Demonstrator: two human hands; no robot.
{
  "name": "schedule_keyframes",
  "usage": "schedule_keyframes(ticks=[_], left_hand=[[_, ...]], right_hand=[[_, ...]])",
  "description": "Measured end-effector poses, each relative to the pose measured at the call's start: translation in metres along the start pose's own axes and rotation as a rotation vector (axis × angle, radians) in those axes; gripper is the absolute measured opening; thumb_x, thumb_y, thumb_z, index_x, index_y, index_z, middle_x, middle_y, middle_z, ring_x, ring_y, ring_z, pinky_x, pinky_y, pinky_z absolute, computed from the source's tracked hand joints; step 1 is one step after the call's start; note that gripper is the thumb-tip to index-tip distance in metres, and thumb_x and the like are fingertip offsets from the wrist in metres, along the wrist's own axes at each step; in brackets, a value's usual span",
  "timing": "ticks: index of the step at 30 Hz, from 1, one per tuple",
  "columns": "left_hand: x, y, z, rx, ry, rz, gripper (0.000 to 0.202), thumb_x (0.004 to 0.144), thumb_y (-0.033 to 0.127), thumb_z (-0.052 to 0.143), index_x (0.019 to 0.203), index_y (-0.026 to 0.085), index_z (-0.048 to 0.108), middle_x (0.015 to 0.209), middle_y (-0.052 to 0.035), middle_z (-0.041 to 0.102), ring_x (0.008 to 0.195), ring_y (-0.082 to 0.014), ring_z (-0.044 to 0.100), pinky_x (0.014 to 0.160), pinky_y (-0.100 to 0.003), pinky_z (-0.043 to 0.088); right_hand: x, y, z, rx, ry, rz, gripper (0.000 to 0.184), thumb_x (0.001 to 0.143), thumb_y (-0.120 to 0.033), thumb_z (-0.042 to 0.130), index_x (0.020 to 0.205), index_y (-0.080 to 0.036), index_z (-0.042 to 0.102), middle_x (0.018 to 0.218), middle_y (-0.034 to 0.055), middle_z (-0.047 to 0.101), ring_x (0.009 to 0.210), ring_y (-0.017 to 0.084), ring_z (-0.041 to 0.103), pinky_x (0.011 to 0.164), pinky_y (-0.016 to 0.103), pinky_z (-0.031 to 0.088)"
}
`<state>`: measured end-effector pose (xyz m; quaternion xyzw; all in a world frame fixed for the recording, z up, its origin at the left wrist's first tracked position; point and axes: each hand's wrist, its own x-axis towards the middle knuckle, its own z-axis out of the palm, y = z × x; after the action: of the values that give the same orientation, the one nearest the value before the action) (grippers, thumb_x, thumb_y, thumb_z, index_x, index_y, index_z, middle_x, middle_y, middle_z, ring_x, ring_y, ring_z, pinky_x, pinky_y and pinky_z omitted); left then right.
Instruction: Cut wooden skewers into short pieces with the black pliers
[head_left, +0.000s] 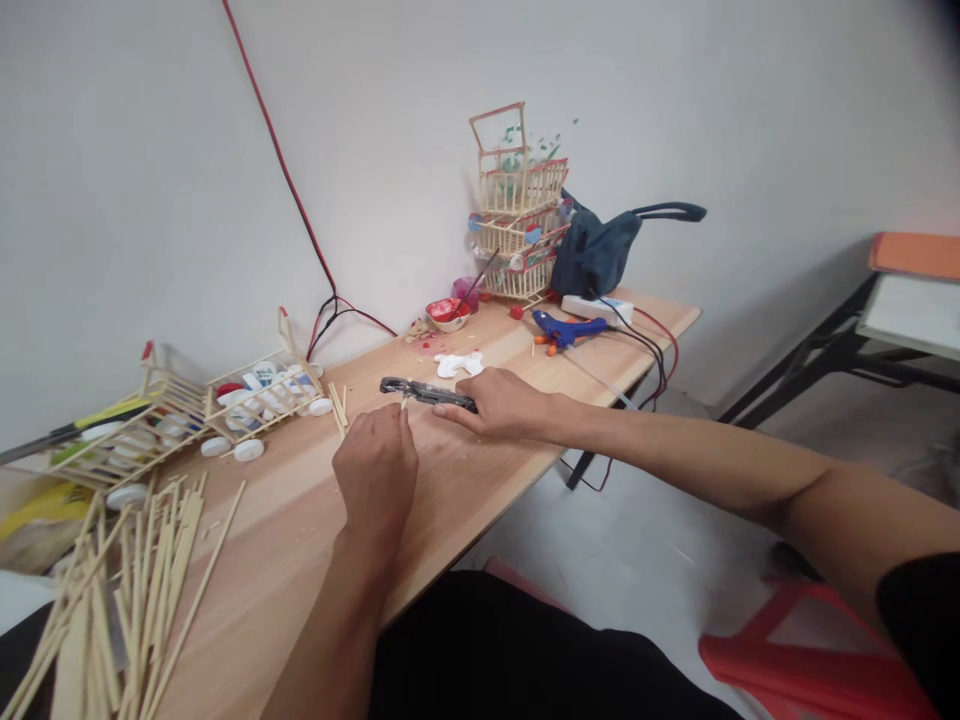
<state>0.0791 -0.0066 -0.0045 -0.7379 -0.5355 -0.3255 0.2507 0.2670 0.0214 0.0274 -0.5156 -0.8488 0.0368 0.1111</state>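
Note:
My right hand point(504, 402) is wrapped round the handles of dark metal pliers point(424, 391), whose head points left over the wooden table. Just below the jaws, my left hand point(377, 458) is closed in a pinch on a thin wooden stick point(405, 403). Only the stick's short tip shows, at the pliers' jaws; whether the jaws grip it I cannot tell. Beyond the pliers lies a white irregular flat piece point(459, 364). A few short sticks point(339, 408) lie left of my left hand.
Long wooden sticks point(161, 580) are heaped at the near left. Stick-built carts point(262, 395) with white round wheels stand along the wall. Farther back are stacked stick baskets point(517, 235), a bowl of red paint point(448, 314), a blue glue gun point(568, 329), a power strip point(598, 309) and a dark blue bag point(596, 250).

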Motion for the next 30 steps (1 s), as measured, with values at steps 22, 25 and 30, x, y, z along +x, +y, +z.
schedule_keyframes(ticks=[22,25,30], left_hand=[[0.000,-0.006,0.003,-0.066,-0.012,-0.044,0.028,0.095,0.025,0.038,0.093,0.014,0.064,0.079,-0.0108,0.068,0.076,-0.0223,0.060,0.068,-0.031,0.040],[-0.001,-0.007,0.004,-0.076,-0.006,-0.047,0.028,0.095,0.026,0.039,0.094,0.013,0.064,0.081,-0.0113,0.069,0.077,-0.0222,0.061,0.068,-0.031,0.040],[0.000,-0.008,0.004,-0.081,-0.026,-0.064,0.027,0.094,0.025,0.039,0.094,0.014,0.064,0.081,-0.0105,0.070,0.075,-0.0220,0.062,0.067,-0.031,0.040]], right_hand=[[0.010,0.002,0.008,-0.043,0.080,-0.056,0.071,0.090,-0.069,0.025,0.087,-0.013,0.068,0.083,0.0128,0.069,0.073,0.021,0.060,0.060,0.029,0.029],[0.010,0.000,0.006,-0.062,0.059,-0.033,0.072,0.089,-0.069,0.025,0.088,-0.012,0.069,0.083,0.0141,0.069,0.074,0.022,0.061,0.061,0.029,0.031],[0.014,-0.003,0.011,-0.078,0.022,0.004,0.074,0.089,-0.070,0.025,0.086,-0.012,0.071,0.086,0.0161,0.070,0.078,0.025,0.062,0.065,0.030,0.035]])
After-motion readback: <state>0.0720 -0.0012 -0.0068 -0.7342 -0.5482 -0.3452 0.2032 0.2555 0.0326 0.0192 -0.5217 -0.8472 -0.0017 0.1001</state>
